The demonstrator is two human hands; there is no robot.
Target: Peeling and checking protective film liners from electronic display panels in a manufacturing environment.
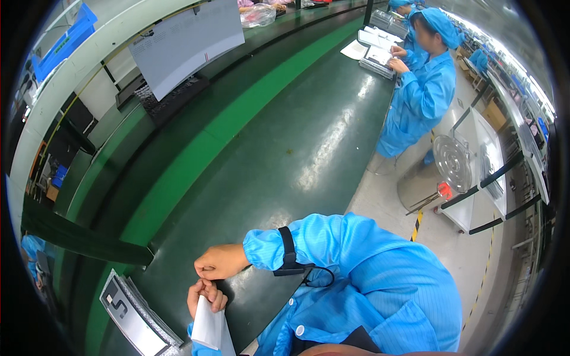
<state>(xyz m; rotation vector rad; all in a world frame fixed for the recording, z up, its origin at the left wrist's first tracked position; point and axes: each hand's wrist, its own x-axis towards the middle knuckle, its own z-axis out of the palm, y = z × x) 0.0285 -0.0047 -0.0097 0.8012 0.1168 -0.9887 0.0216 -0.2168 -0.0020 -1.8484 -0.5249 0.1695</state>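
My left hand is closed, its fingers curled over the top of a white folded sheet that hangs down toward my blue sleeve. Just above it, my right hand is bent inward with the fingers pinched together, touching or nearly touching the left fingertips. Whatever lies between those fingertips is too small or hidden to make out. A black strap with a cable circles my right sleeve. Left of my hands, a stack of flat panels lies on the dark green table; the top one is silvery with a dark mark.
A dark post rises beyond the panels. A white printed sheet hangs across the bench. At the far end, a co-worker in blue handles papers. Right of the table stand a metal bin with a clear lid and a white cart.
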